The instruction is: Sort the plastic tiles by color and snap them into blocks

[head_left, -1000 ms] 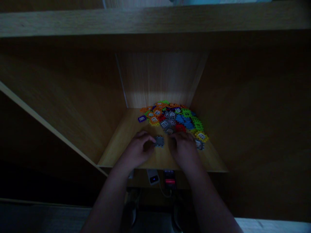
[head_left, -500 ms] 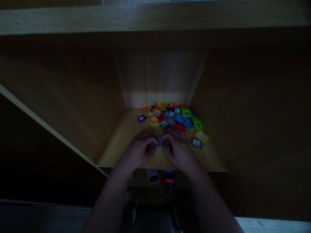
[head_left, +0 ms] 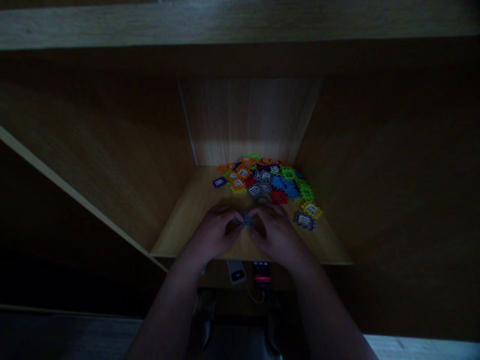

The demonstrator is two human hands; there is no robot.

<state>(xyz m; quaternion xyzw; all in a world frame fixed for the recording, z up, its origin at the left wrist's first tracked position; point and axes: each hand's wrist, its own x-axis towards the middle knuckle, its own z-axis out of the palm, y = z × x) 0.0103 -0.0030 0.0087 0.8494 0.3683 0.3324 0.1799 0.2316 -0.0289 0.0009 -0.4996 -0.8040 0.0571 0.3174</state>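
Between my two hands is a grey toothed building block (head_left: 245, 217), held over the front half of the wooden shelf (head_left: 176, 225). My left hand (head_left: 216, 230) pinches its left side with thumb and index finger. On the opposite side my right hand (head_left: 275, 227) has its thumb and index finger closed on the block's right edge. Just beyond my fingers lies a pile of similar blocks (head_left: 278, 196) in red, blue, green, orange, yellow, purple and grey, many with white window inserts. A grey block with a window (head_left: 304, 220) lies right of my right hand.
Wooden side panels (head_left: 375, 175) and a back panel (head_left: 247, 120) enclose the shelf. Below its front edge are a white device with a small lit display (head_left: 237, 274) and a phone showing a timer (head_left: 261, 275), with a cable. The light is dim.
My right hand has moved slightly left and now grips the grey block's right edge. The left hand stays nearly where it was, and the view has shifted a little.
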